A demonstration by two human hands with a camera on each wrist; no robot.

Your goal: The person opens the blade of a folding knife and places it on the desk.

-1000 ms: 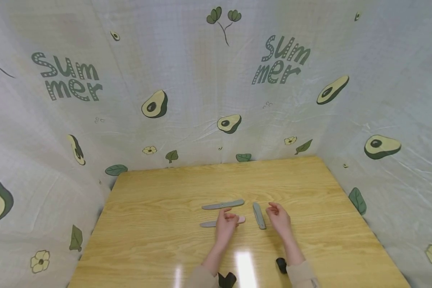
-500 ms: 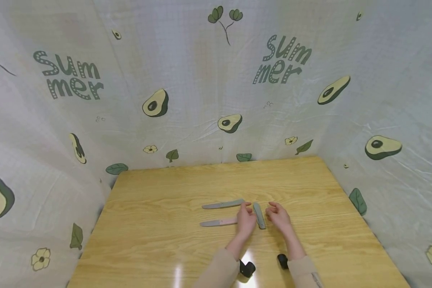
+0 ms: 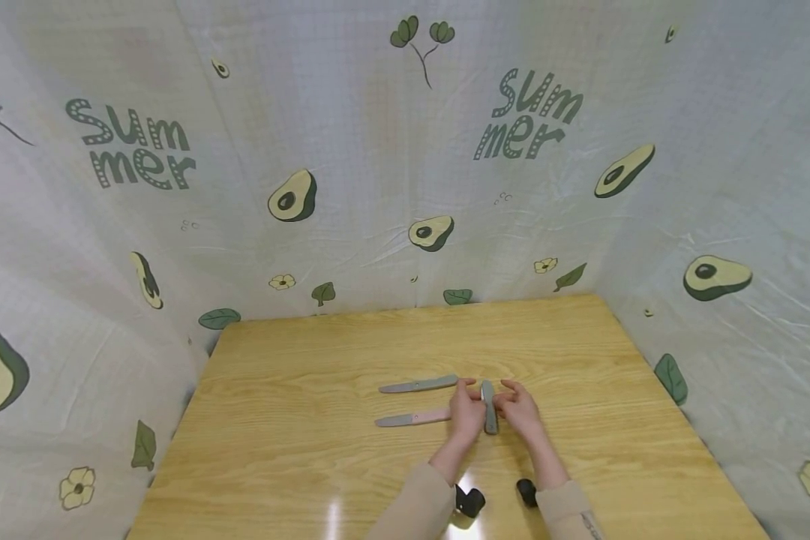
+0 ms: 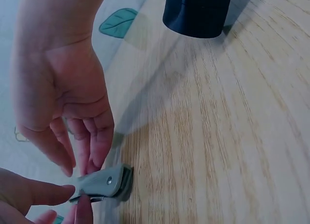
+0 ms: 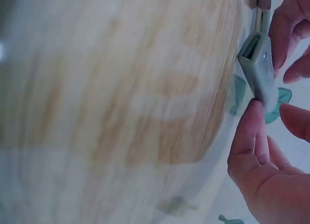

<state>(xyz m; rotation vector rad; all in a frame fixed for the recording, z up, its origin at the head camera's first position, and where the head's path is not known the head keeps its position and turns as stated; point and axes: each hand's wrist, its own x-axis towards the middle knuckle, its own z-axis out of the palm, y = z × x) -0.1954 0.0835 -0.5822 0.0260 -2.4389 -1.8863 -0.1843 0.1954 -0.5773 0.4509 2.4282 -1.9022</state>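
Note:
A folded grey-green folding knife is between my two hands near the middle of the table. My left hand pinches it from the left; the left wrist view shows its thumb and a finger on the handle, by a thin strip of blade. From the right, my right hand holds the knife's far end; in the right wrist view a fingertip presses the handle and the thumb is close beside it. Left of them lie an unfolded grey-green knife and an unfolded pink-handled knife, the latter's handle end hidden behind my left hand.
The wooden table extends around the knives. White cloth printed with avocados hangs at the back and both sides. Black wrist devices sit beside my forearms.
My left hand has moved right, from over the pink-handled knife to the folded knife. My right hand has closed in on it from the right, and that knife has shifted slightly and turned more upright.

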